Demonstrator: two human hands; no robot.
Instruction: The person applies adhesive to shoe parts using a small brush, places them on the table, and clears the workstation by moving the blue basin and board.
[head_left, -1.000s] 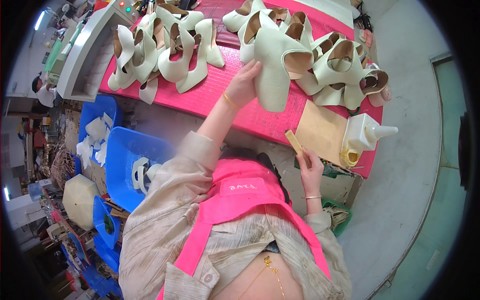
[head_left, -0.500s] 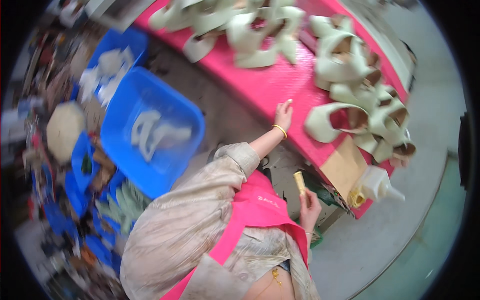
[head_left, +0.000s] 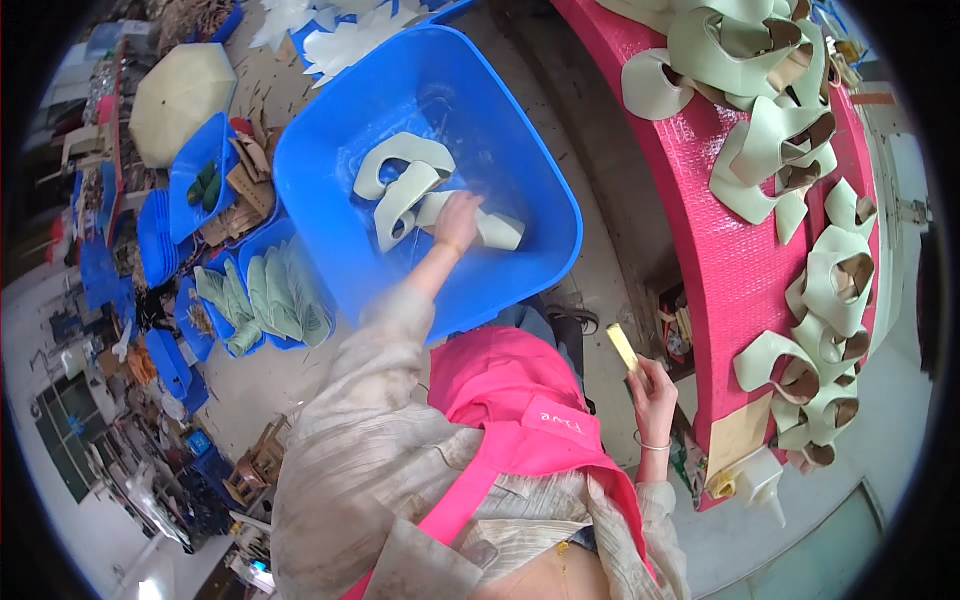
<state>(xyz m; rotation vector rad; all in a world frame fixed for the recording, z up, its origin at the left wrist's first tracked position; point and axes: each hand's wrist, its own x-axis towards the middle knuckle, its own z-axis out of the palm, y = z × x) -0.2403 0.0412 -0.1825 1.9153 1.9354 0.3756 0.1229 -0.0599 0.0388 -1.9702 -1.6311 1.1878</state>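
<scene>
My left hand [head_left: 458, 222] reaches down into a large blue plastic bin [head_left: 515, 120], its fingers closed over a pale green shoe upper [head_left: 500, 231]. Motion blurs the fingertips a little. Beside it in the bin lie other pale green uppers [head_left: 405, 163], curved and cut open, one partly over another. My right hand [head_left: 652, 395] is raised beside the pink apron and grips a short, flat, pale yellow stick [head_left: 622, 346] pointing up and left. The kind of tool is not clear, since my fingers cover its lower end.
On the right, a pink-covered table [head_left: 690, 190] carries several pale green uppers [head_left: 780, 150]. A tan board [head_left: 738, 435] and a white squeeze bottle [head_left: 760, 475] lie at its near corner. Smaller blue bins with green pieces [head_left: 285, 295] and brown scraps [head_left: 250, 185] stand left, near a pale umbrella [head_left: 183, 105].
My left hand has gone from above the pink table's edge into the blue bin, onto an upper. The view has turned toward the bin. The right hand keeps the yellow stick.
</scene>
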